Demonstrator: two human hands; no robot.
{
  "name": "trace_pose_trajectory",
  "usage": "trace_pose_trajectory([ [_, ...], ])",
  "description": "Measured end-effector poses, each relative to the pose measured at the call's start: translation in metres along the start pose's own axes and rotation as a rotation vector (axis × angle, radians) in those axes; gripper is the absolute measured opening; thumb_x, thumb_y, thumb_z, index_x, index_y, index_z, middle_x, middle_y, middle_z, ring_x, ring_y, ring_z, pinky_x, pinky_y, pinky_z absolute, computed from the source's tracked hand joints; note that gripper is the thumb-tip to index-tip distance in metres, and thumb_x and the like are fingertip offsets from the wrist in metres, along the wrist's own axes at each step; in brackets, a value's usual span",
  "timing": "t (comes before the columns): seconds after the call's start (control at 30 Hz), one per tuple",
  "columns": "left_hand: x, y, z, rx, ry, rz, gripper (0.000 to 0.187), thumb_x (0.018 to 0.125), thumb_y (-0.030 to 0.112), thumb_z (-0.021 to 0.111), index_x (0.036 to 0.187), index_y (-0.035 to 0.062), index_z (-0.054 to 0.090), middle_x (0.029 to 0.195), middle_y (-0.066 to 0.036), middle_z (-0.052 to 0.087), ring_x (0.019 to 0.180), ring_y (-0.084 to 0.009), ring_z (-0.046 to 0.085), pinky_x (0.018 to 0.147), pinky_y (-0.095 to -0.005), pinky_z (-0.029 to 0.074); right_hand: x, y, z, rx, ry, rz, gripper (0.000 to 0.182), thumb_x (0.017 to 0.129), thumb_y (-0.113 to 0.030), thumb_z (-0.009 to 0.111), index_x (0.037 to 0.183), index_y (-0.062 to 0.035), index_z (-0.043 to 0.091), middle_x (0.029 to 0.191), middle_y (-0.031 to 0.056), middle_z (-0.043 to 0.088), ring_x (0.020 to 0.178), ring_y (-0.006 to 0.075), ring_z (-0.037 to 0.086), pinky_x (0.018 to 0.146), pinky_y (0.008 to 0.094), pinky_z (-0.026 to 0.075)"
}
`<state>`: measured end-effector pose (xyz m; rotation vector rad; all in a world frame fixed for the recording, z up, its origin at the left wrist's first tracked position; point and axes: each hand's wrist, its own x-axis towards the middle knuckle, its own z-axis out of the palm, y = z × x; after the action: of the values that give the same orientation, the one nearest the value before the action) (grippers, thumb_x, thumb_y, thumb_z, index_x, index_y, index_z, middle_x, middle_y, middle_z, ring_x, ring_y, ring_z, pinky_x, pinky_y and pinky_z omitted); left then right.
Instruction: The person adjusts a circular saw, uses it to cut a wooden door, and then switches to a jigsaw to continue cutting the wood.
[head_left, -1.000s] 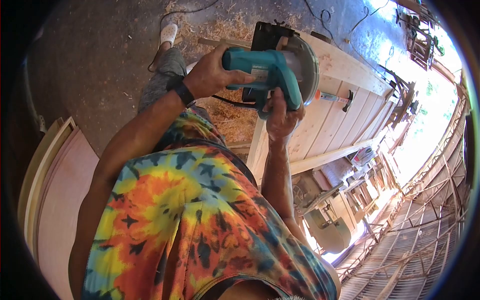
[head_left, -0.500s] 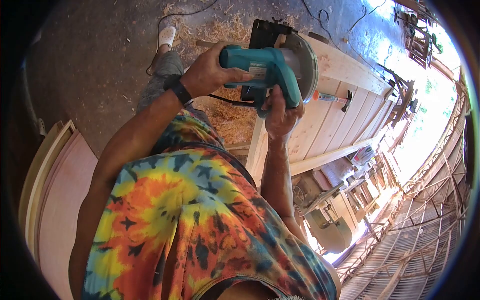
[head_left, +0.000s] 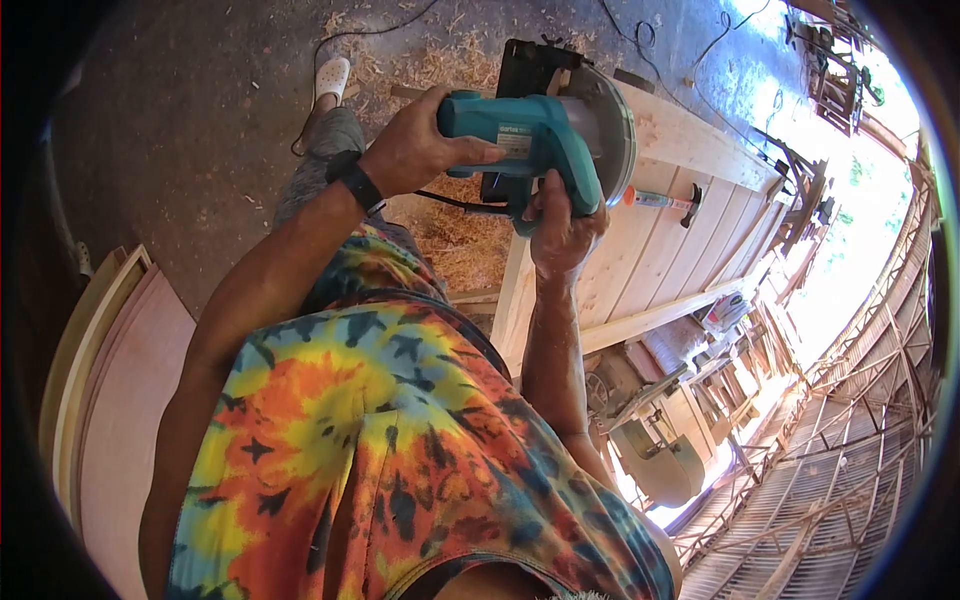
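A teal circular saw [head_left: 520,125] with a clear-grey round blade guard and a dark base plate is held in both of my hands at the near end of a pale wooden panel. My left hand [head_left: 408,145], a dark band on its wrist, wraps the motor housing, thumb along its side. My right hand [head_left: 568,235] grips the curved handle, its thumb up against the inside. From the handle a black cord runs back under my left wrist. A hammer [head_left: 665,200] with an orange-and-pale handle lies on the panel's boards [head_left: 690,235] beyond the saw. The blade is hidden.
Wood shavings [head_left: 460,60] cover the floor around the panel. Black cords [head_left: 645,40] trail across the concrete. Curved wooden pieces [head_left: 110,380] stand at the left. A grey-green machine [head_left: 655,460] and stacked timber are at the right, and my shoe [head_left: 332,75] is at upper left.
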<state>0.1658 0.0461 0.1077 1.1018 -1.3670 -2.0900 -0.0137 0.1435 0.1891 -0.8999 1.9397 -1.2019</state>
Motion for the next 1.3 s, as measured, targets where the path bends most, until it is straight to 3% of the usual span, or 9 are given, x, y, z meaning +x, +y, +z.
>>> trace_pose_trajectory([
  [0.3,0.003,0.001,-0.001,-0.011,0.02,0.007,0.078,0.08,0.041,0.088,0.134,-0.0006,0.05,0.114,-0.012,0.064,0.106,-0.02,0.065,0.09,-0.0342,0.057,0.005,-0.003,0.001,-0.012,-0.005,0.005,0.01,0.093,-0.006,0.067,0.093,0.0039,0.065,0.067,0.0038,0.061,0.053,0.0087,0.056,0.047,0.0262,0.041],
  [0.4,0.004,0.002,-0.003,-0.018,0.022,0.014,0.085,0.077,0.047,0.088,0.133,-0.0042,0.049,0.112,-0.019,0.067,0.102,-0.0239,0.07,0.086,-0.0347,0.059,0.008,-0.004,0.002,-0.039,-0.02,-0.002,0.01,0.093,-0.006,0.066,0.092,0.0038,0.065,0.066,0.0039,0.061,0.052,0.0087,0.056,0.047,0.0265,0.041],
  [0.5,0.005,0.002,-0.004,0.003,0.04,0.019,0.083,0.077,0.046,0.088,0.132,-0.0037,0.05,0.111,-0.017,0.068,0.1,-0.0233,0.07,0.085,-0.0351,0.059,0.009,-0.003,0.002,-0.039,-0.024,-0.011,0.01,0.093,-0.006,0.066,0.092,0.0039,0.065,0.066,0.0038,0.061,0.052,0.0086,0.055,0.047,0.0263,0.041],
  [0.57,0.005,0.003,-0.006,0.025,0.039,0.016,0.074,0.08,0.04,0.088,0.13,-0.0009,0.052,0.112,-0.011,0.064,0.101,-0.0178,0.065,0.086,-0.0328,0.057,0.011,-0.003,0.005,-0.035,-0.026,-0.011,0.01,0.093,-0.007,0.066,0.092,0.0028,0.065,0.065,0.003,0.061,0.052,0.0083,0.055,0.048,0.0259,0.041],
  [1.3,0.008,0.019,-0.007,0.027,0.066,-0.02,0.071,0.081,0.035,0.087,0.132,-0.001,0.053,0.115,-0.012,0.065,0.104,-0.0194,0.066,0.088,-0.0333,0.057,0.017,-0.01,0.006,-0.001,-0.041,-0.006,0.011,0.095,-0.007,0.063,0.098,0.0028,0.067,0.062,0.0009,0.059,0.052,0.0072,0.054,0.049,0.0245,0.041],
])
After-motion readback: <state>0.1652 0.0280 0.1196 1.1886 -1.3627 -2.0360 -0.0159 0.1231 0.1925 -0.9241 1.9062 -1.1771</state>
